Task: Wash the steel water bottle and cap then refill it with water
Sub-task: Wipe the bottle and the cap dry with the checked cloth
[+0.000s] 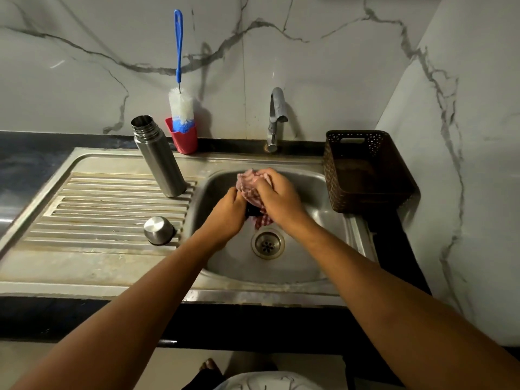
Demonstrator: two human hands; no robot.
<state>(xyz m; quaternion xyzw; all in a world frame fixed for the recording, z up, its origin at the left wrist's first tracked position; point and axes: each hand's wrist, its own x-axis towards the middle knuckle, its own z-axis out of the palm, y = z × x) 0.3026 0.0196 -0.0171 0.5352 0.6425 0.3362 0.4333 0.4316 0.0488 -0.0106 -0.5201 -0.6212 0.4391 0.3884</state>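
Both hands met over the back half of the sink basin [315, 181]. The right grip [277, 198] was curled tight on a bunched red-checked cloth [245, 180], fingers closed over its top. The left grip [228, 212] came in from the other side, fingers curled round a small dark thing [252, 211] that the cloth partly wrapped. I could not tell what that thing was, as most of it was hidden. A loose end of the cloth hung down just above the drain [267, 244].

The steel bottle [159, 161] stood upright and uncapped on the ribbed drainboard [98, 209], at its back edge near the basin's left rim. The steel cap [158, 230] sat mouth down on the same drainboard, nearer the front and just beside the basin.

Behind the bottle, against the wall, a red cup [184, 140] held a bottle brush [181, 105] with a blue handle. The tap [277, 116] rose at the basin's back edge, with no water running that I could see. A brown perforated basket [365, 170] stood at the right edge, touching the sink's rim. The dark bench [28, 153] stretched off to the left.
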